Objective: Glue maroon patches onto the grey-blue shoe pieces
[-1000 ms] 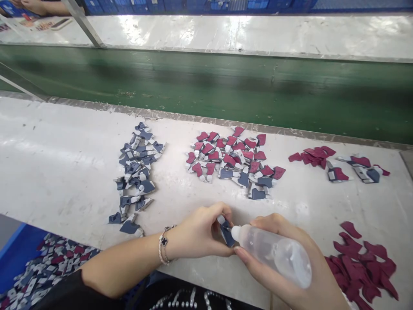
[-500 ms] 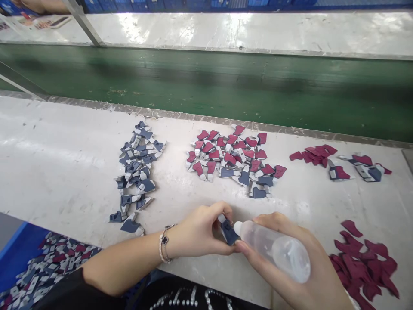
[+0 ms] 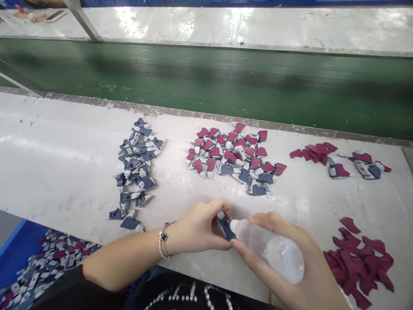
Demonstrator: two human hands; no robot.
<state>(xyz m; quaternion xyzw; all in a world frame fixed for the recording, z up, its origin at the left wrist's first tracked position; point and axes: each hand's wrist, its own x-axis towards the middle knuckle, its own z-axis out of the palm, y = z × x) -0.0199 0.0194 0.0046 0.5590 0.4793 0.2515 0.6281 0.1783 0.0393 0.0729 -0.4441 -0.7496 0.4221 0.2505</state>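
Observation:
Between the thumb and fingers of my left hand (image 3: 201,226) is a small dark blue and grey plastic part (image 3: 226,226). My right hand (image 3: 287,249) is wrapped round a translucent squeeze bottle (image 3: 271,247), tilted so that its white nozzle meets or nearly meets the blue part; exact contact cannot be made out. Beyond my hands lies a group of parts with maroon faces (image 3: 229,155), a few showing blue at its near edge. To the left is a column of blue and grey parts (image 3: 134,176). Loose maroon pieces (image 3: 361,258) lie to the right of my right hand.
A blue bin (image 3: 14,247) full of mixed parts stands at the lower left. Further right on the white table (image 3: 64,172) are a small maroon pile (image 3: 314,153) and several parts (image 3: 364,165). A green conveyor belt (image 3: 206,82) runs behind, with a metal post (image 3: 82,19).
The bottle and my right hand have shifted slightly left, bringing the nozzle a little further over the blue part. My left hand keeps its hold. The whole view has tilted slightly.

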